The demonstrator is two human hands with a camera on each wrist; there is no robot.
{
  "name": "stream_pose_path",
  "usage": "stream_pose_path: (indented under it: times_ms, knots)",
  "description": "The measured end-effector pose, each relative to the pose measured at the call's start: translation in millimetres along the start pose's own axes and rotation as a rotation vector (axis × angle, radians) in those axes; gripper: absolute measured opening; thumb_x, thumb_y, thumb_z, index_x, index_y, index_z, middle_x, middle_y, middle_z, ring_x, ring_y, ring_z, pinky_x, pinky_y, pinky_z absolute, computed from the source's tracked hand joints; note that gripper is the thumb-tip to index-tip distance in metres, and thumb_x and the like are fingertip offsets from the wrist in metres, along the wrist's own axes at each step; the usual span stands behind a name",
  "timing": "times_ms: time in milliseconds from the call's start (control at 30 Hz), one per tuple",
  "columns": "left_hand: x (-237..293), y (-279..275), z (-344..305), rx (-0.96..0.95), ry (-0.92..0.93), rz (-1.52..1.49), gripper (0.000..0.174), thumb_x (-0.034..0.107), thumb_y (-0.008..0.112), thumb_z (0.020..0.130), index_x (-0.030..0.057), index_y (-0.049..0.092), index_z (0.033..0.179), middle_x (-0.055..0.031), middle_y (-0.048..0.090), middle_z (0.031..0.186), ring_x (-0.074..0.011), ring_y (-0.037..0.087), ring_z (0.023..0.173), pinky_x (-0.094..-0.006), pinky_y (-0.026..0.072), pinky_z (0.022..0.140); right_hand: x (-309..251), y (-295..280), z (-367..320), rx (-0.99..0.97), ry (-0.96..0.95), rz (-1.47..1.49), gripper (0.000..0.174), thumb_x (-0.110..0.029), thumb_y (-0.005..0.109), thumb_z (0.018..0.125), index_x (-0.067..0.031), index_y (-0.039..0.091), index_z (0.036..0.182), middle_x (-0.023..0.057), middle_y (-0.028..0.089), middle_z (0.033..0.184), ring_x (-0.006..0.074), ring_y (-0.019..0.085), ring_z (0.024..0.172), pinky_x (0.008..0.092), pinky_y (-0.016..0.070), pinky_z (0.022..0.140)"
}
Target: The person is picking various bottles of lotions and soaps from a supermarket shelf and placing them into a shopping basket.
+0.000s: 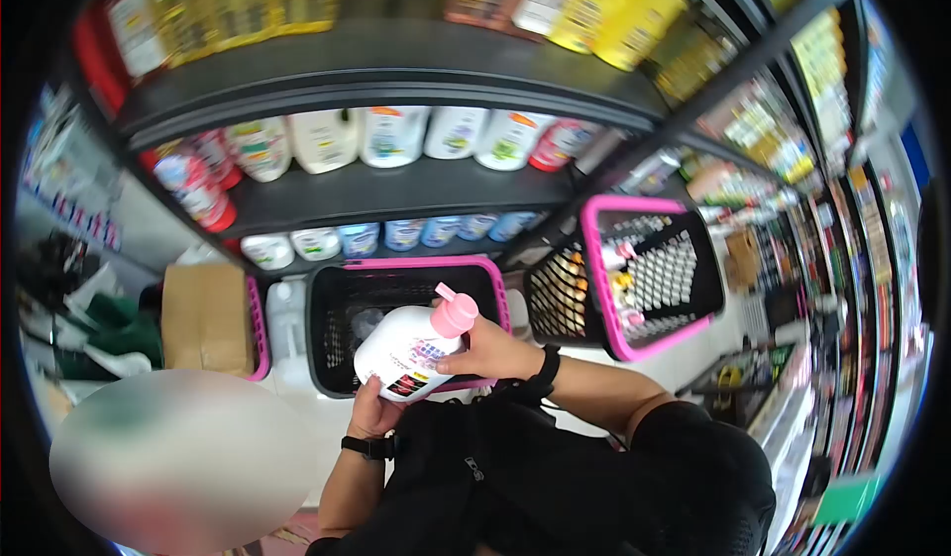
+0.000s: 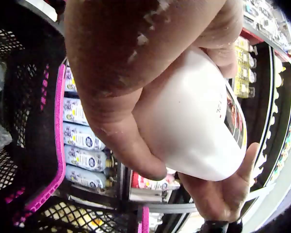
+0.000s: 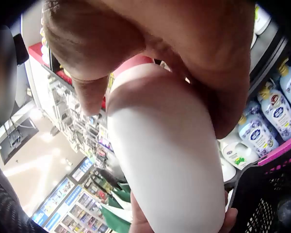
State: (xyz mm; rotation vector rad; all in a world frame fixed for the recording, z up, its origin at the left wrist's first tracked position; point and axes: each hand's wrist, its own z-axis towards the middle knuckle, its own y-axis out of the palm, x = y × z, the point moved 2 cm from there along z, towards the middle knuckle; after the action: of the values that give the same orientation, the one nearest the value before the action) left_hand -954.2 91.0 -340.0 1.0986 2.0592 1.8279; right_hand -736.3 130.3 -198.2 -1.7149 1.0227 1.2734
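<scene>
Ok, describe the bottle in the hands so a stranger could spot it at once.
Start at the dark store shelves, then drop to the middle black basket with the pink rim in front of them. Just over it, the left hand and right hand grip a white bottle; unlike the shelf bottles, it has a pink pump top.

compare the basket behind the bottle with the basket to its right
The middle basket sits level; the right basket is tilted. The white bottle, gripped by the left hand and right hand, overlaps the middle basket; the right basket stands clear of it. Yellow goods show through the right basket's mesh; the middle basket looks mostly dark inside. Both are black mesh with pink rims.
</scene>
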Motion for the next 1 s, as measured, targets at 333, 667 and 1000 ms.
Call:
stream_pose_path:
  times_ms: [333,667,1000]
  knots:
    - [-25,104,62,-0.201,0.044,0.376,0.095,0.047,0.083,0.081,0.0015,0.037,0.151,-0.0131,0.053,0.146,-0.0306,0.052,0.135,-0.0479,0.0407,0.113,-78,-108,-134,0.327,-0.152,-0.275,0.052,-0.015,0.085,0.083,-0.0015,0.058,0.126,0.0075,0.063,0.112,0.0152,0.061,0.105,0.0315,0.0494,0.092]
    - [-189,236,123,-0.202,0.124,0.53,0.086,0.037,0.078,0.089,-0.0032,0.034,0.15,-0.0147,0.051,0.147,-0.0285,0.049,0.137,-0.043,0.0369,0.115,-87,-291,-261,0.428,-0.135,-0.43,0.033,-0.012,0.084,0.078,-0.0032,0.065,0.103,0.0053,0.062,0.093,0.0141,0.061,0.086,0.0299,0.0507,0.076]
    - [-332,290,145,-0.195,0.509,2.059,0.074,0.027,0.076,0.082,0.0025,0.046,0.145,-0.0214,0.045,0.149,-0.0414,0.038,0.142,-0.0563,0.0226,0.119,-7,-466,-357,0.419,-0.185,-1.108,0.031,-0.02,0.075,0.076,-0.002,0.06,0.097,0.0168,0.058,0.092,0.0373,0.061,0.088,0.0447,0.0501,0.076]
